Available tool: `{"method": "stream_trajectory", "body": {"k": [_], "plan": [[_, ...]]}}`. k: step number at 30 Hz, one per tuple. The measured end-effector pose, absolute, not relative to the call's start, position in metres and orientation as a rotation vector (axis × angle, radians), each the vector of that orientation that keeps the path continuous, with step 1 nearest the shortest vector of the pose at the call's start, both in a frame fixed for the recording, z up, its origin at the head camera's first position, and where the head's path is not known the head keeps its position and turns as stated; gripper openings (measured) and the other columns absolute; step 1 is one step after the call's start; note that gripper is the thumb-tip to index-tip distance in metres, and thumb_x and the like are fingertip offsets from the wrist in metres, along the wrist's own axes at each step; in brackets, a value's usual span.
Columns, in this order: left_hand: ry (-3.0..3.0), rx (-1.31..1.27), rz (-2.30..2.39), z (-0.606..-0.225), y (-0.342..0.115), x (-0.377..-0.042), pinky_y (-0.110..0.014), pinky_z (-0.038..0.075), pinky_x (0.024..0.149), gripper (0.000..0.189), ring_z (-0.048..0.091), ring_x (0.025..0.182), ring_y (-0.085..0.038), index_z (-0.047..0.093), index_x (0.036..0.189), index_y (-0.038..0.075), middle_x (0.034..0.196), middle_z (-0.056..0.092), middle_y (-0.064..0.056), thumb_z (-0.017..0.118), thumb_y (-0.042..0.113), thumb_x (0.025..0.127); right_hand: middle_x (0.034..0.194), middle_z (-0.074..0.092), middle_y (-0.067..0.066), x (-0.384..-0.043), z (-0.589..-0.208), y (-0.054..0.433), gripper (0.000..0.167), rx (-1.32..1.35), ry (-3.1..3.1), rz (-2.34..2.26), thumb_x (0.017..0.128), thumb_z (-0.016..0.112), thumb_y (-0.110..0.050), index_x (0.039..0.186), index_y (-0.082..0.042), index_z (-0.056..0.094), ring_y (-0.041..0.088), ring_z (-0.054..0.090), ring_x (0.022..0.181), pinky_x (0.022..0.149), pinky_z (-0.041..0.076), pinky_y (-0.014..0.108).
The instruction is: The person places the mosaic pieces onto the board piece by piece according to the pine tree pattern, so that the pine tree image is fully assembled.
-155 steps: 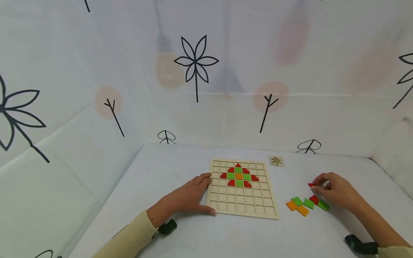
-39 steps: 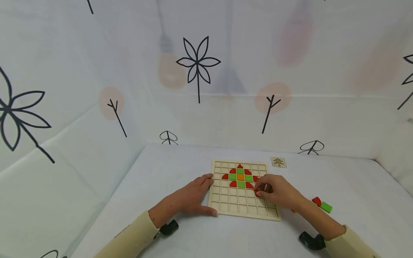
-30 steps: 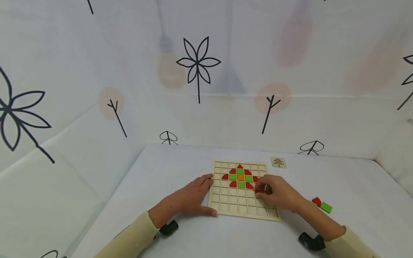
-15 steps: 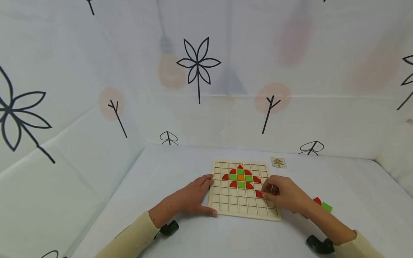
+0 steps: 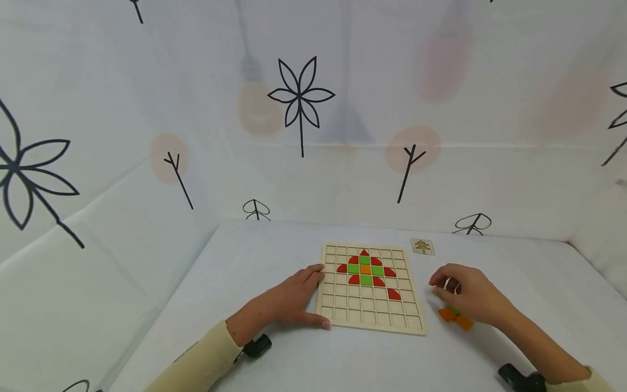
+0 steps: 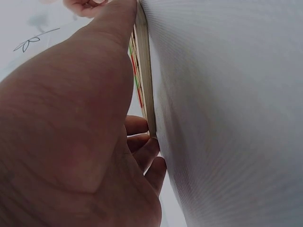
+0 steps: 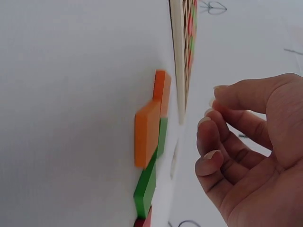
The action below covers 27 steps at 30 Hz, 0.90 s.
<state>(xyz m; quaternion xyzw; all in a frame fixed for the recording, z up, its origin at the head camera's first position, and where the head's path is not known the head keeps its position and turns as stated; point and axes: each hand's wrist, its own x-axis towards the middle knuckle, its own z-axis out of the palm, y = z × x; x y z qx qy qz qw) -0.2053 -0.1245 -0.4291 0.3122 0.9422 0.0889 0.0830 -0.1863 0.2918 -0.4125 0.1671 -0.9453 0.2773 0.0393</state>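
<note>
Flat on the table lies a square wooden grid board, holding red, green and orange pieces in its upper middle cells. A red quarter-circle piece sits lower right in the grid. My left hand rests at the board's left edge, fingers and thumb spread along it; the left wrist view shows its fingertips touching the board's side. My right hand hovers over the loose tiles right of the board, its fingers loosely bent with nothing between them. Beneath it are orange tiles, green tiles and a partly visible red piece.
A small card with a printed tree-like grid pattern lies beyond the board's far right corner. White cloth walls with drawn plants enclose the table at the back and sides.
My right hand has brought a red quarter-circle piece from the loose pile to the board, let go of it there, and moved back right over the tiles. The left hand stays at the edge.
</note>
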Motion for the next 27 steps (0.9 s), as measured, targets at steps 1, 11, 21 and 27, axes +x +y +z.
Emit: {"method": "stream_trajectory", "body": {"k": [1,11,21,27], "plan": [[2.813,0.931,0.266,-0.429,-0.125,-0.205,-0.042,0.034,0.127,0.12,0.029,0.159,-0.024,0.027,0.167,0.012,0.176,0.018,-0.003,0.062,0.089,0.081,0.088,0.064,-0.007,-0.187,-0.413,0.296,0.012,0.496,-2.897,0.846,0.093,0.082,-0.011,0.101,-0.015,0.074,0.009,0.054,0.076,0.061,0.05,0.024],[2.813,0.913,0.26,-0.429,-0.124,-0.206,-0.041,0.033,0.127,0.12,0.028,0.159,-0.023,0.027,0.167,0.013,0.176,0.018,-0.002,0.062,0.089,0.081,0.091,0.068,-0.001,-0.2,-0.409,0.338,0.013,0.326,-2.935,0.804,0.097,0.077,-0.018,0.106,-0.009,0.075,0.015,0.06,0.078,0.06,0.053,0.025],[2.813,0.923,0.251,-0.43,-0.124,-0.207,-0.043,0.034,0.127,0.12,0.029,0.159,-0.024,0.027,0.167,0.013,0.176,0.018,-0.003,0.063,0.088,0.081,0.103,0.069,0.005,-0.21,-0.415,0.373,0.023,0.232,-3.054,0.925,0.1,0.075,-0.025,0.112,-0.006,0.074,0.019,0.062,0.085,0.065,0.055,0.024],[2.817,0.931,0.254,-0.431,-0.124,-0.208,-0.043,0.035,0.126,0.121,0.03,0.158,-0.025,0.028,0.167,0.013,0.176,0.019,-0.002,0.062,0.09,0.079,0.106,0.068,0.006,-0.211,-0.421,0.384,0.031,0.248,-3.144,1.053,0.102,0.073,-0.031,0.118,-0.005,0.073,0.019,0.064,0.086,0.068,0.057,0.026]]}}
